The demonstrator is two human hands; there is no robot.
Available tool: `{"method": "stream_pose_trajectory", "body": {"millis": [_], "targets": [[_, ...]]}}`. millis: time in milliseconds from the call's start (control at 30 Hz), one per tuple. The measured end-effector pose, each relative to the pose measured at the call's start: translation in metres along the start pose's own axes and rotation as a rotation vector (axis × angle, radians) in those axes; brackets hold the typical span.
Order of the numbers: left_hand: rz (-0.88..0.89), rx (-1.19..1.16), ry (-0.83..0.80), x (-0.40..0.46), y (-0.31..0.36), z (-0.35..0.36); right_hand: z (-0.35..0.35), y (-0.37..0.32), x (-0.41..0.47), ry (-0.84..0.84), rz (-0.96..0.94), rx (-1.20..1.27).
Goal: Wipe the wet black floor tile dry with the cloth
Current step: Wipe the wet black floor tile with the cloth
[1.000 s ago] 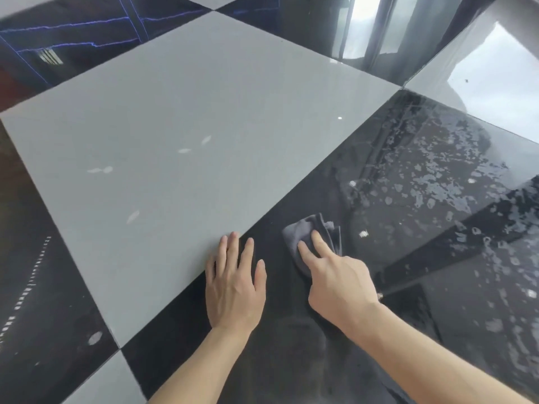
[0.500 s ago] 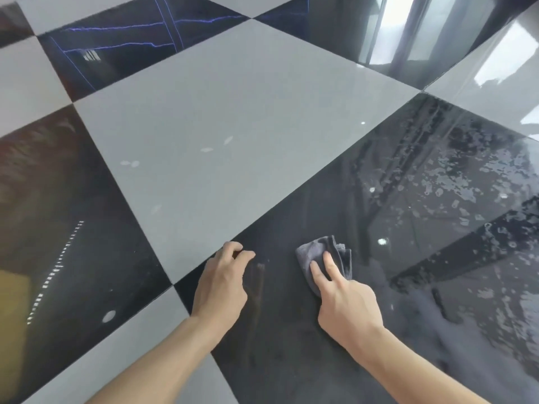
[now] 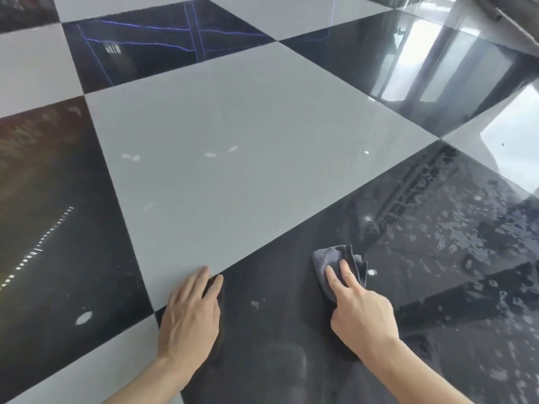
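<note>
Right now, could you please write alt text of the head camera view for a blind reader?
A right hand presses a grey cloth onto a wet black floor tile. The left hand rests flat at the tile's near corner, and water patches remain farther right.

Two bare forearms, no sleeves, cuffs or gloves anywhere along the visible length, each ending in a bare hand: left hand (image 3: 189, 322) and right hand (image 3: 361, 313). No rings, watch, bracelet or strap at either wrist; fingernails short and unpainted where they show. Slender fingers, faint tendon ridges and veins across the back of the left hand, rounded knuckles on the right, and nothing of the upper arms or clothing visible past the lower edge of the view.
</note>
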State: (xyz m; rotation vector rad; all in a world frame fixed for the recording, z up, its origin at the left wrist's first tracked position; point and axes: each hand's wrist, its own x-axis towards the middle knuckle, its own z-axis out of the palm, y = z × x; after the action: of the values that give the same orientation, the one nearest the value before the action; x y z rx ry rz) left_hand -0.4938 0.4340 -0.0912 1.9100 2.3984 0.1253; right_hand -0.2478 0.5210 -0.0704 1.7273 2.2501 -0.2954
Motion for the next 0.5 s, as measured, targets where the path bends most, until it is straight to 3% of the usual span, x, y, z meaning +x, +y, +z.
{"method": "stream_pose_trajectory", "body": {"millis": [500], "targets": [[0.044, -0.096, 0.037, 0.002, -0.013, 0.006, -0.027, -0.018, 0.097, 0.103, 0.032, 0.078]]}}
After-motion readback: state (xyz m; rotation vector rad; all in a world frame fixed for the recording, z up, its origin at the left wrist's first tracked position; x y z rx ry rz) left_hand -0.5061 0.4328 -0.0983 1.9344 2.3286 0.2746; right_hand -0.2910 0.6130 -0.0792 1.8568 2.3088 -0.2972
